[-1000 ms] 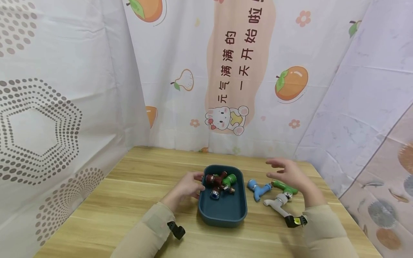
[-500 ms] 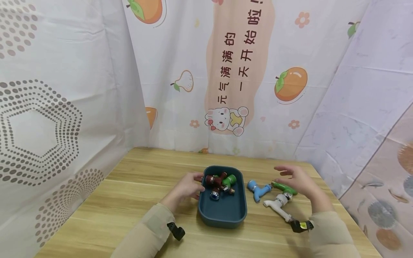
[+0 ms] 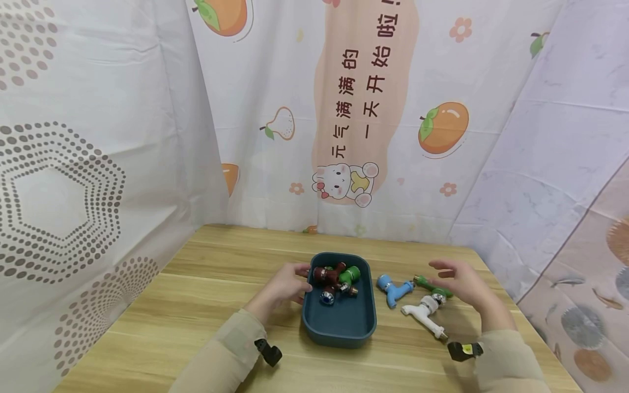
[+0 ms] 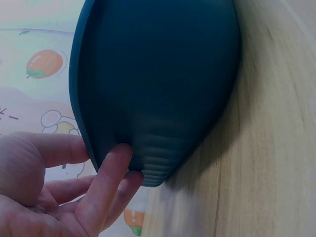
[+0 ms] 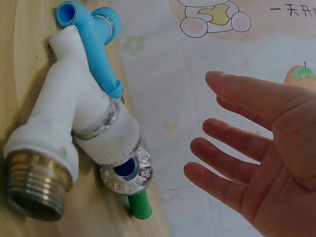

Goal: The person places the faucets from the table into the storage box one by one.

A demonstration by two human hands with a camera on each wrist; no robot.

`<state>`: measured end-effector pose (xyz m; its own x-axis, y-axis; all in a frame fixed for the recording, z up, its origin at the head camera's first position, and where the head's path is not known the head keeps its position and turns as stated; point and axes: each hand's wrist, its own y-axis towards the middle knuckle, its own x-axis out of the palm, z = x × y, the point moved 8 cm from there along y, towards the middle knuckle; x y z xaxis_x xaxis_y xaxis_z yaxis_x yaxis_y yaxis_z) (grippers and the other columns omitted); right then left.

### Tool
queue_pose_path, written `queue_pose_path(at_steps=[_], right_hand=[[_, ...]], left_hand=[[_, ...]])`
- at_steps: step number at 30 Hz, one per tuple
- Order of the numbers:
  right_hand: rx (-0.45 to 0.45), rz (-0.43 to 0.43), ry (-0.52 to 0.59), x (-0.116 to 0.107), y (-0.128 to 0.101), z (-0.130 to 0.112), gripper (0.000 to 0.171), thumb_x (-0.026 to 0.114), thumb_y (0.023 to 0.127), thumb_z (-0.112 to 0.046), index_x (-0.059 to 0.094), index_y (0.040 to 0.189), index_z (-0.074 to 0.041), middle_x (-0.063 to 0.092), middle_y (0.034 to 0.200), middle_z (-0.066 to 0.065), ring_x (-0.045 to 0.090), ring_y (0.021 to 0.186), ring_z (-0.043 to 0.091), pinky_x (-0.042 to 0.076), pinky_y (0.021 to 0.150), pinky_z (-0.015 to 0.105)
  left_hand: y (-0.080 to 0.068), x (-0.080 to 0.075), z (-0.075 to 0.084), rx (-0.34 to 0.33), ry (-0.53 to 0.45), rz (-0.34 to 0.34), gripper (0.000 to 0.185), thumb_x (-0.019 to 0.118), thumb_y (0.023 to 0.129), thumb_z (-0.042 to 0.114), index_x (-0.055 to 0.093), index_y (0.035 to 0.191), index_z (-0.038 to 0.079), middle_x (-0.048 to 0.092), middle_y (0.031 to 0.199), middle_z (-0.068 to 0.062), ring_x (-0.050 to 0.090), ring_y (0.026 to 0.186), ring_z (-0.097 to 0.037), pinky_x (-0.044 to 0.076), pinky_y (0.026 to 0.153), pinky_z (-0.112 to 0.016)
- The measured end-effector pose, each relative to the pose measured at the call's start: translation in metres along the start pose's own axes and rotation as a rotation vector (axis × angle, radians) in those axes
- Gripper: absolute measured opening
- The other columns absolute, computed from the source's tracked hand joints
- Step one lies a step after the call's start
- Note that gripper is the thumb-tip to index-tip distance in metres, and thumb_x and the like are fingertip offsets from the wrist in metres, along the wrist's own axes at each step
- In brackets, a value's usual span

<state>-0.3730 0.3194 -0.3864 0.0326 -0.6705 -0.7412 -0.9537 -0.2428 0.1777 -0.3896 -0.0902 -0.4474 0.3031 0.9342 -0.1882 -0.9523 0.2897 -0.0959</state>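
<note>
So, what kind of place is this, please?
Probably a makeshift recording booth, not a home: printed fruit-pattern sheets hang around a light wooden table that carries a dark teal plastic tray and coloured plastic taps.

Teal tray (image 3: 339,327) upright beside white tap (image 3: 422,315)

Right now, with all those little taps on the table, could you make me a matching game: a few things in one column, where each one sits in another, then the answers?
Things:
1. dark red tap
2. blue tap
3. white tap
4. left hand

Places:
A. on the table, just right of the tray
B. on the outer left wall of the teal tray
C. inside the tray, at its far end
D. on the table, nearest the right hand, brass thread toward the person

Pairs: 1-C, 2-A, 3-D, 4-B
</note>
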Motion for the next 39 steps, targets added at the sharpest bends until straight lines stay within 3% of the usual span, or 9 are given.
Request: queue_pose_path(at_steps=[15, 23, 29, 35, 39], right_hand=[[0.129, 0.053, -0.046, 0.003, -0.007, 0.034, 0.059, 0.072, 0.096, -0.030, 0.055, 0.136, 0.011, 0.055, 0.133, 0.037, 0.058, 0.114, 0.053, 0.056, 0.088, 0.057], [0.202, 0.068, -0.053, 0.005, -0.010, 0.049, 0.056, 0.072, 0.096, -0.027, 0.056, 0.133, 0.012, 0.057, 0.125, 0.039, 0.060, 0.108, 0.050, 0.060, 0.077, 0.046], [0.225, 0.072, -0.065, 0.008, -0.011, 0.052, 0.055, 0.073, 0.094, -0.027, 0.057, 0.131, 0.012, 0.059, 0.122, 0.038, 0.059, 0.109, 0.052, 0.059, 0.080, 0.051], [0.245, 0.061, -0.017, 0.012, -0.011, 0.055, 0.056, 0.074, 0.094, -0.025, 0.057, 0.130, 0.013, 0.057, 0.123, 0.040, 0.062, 0.106, 0.049, 0.061, 0.071, 0.041], [0.268, 0.046, -0.004, 0.015, -0.012, 0.060, 0.056, 0.074, 0.094, -0.026, 0.056, 0.130, 0.013, 0.057, 0.123, 0.038, 0.063, 0.102, 0.043, 0.061, 0.072, 0.040]], left_hand=[[0.000, 0.000, 0.000, 0.005, -0.008, -0.006, 0.066, 0.067, 0.085, -0.011, 0.047, 0.147, -0.004, 0.052, 0.136, -0.027, 0.071, 0.090, -0.039, 0.063, 0.062, -0.043], [0.001, 0.001, -0.001, 0.002, -0.012, -0.012, 0.066, 0.067, 0.085, -0.011, 0.048, 0.147, -0.003, 0.053, 0.136, -0.026, 0.071, 0.092, -0.039, 0.063, 0.063, -0.044], [0.002, 0.000, -0.001, 0.003, -0.011, -0.011, 0.065, 0.068, 0.085, -0.011, 0.048, 0.147, -0.003, 0.053, 0.135, -0.026, 0.071, 0.092, -0.039, 0.063, 0.063, -0.044], [0.000, -0.001, -0.001, 0.001, -0.004, -0.011, 0.066, 0.068, 0.085, -0.010, 0.047, 0.148, -0.003, 0.053, 0.136, -0.026, 0.071, 0.092, -0.039, 0.063, 0.063, -0.043], [-0.002, 0.000, 0.001, 0.007, 0.007, -0.012, 0.066, 0.068, 0.085, -0.010, 0.047, 0.148, -0.004, 0.053, 0.135, -0.027, 0.071, 0.092, -0.039, 0.063, 0.063, -0.043]])
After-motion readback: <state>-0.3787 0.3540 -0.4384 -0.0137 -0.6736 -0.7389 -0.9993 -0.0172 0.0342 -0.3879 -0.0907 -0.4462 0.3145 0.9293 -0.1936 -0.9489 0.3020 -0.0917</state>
